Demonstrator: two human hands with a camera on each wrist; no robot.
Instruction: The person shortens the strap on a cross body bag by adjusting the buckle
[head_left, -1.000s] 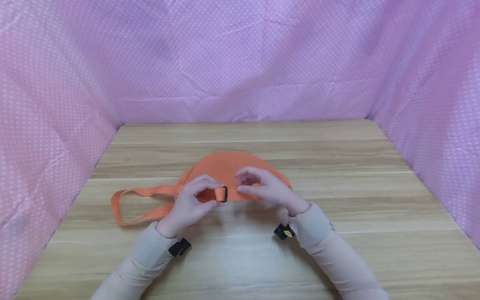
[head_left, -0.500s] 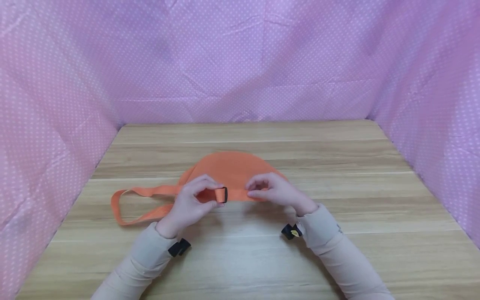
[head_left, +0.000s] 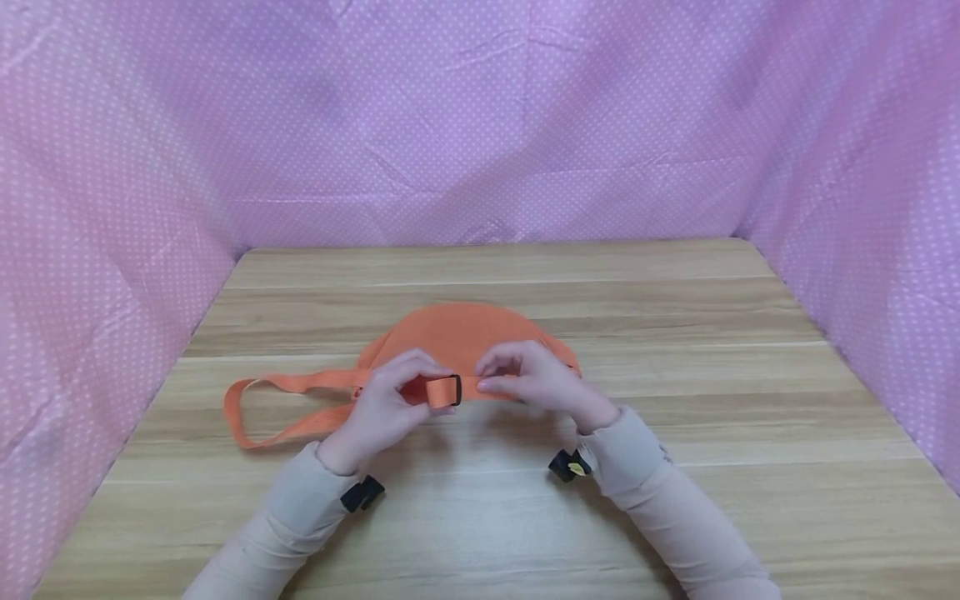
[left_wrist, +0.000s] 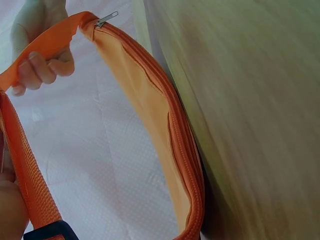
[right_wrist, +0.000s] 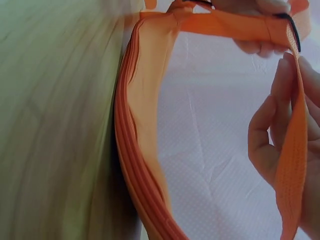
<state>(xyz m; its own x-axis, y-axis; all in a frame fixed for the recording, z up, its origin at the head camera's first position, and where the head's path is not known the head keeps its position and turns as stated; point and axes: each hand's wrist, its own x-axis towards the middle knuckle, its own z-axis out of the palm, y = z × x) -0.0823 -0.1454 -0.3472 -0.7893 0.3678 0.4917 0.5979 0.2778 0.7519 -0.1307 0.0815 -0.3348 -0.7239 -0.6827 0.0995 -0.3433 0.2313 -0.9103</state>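
An orange waist bag (head_left: 457, 333) with a curved outline lies mid-table, its zip (left_wrist: 175, 120) visible in the left wrist view. Its orange strap (head_left: 303, 382) makes a loop out to the left. My left hand (head_left: 375, 417) grips the strap between thumb and fingers, just left of a black slider buckle (head_left: 457, 390). A short fold of webbing (head_left: 441, 393) stands out through that buckle. Right of it, my right hand (head_left: 532, 375) pinches the strap with thumb and fingertips. In the right wrist view, the strap passes from the buckle (right_wrist: 290, 31) down across the right palm.
The wood-grain table (head_left: 480, 517) has pink dotted cloth (head_left: 480, 125) hanging behind it and on both sides. Black clips (head_left: 362, 494) sit at the cuffs of both light sleeves. A metal zip pull (left_wrist: 106, 19) sticks out at the bag's end.
My right hand slid right along the strap, then came back left close to the buckle. The fold of webbing at the buckle is longer, and the buckle sits slightly further right.
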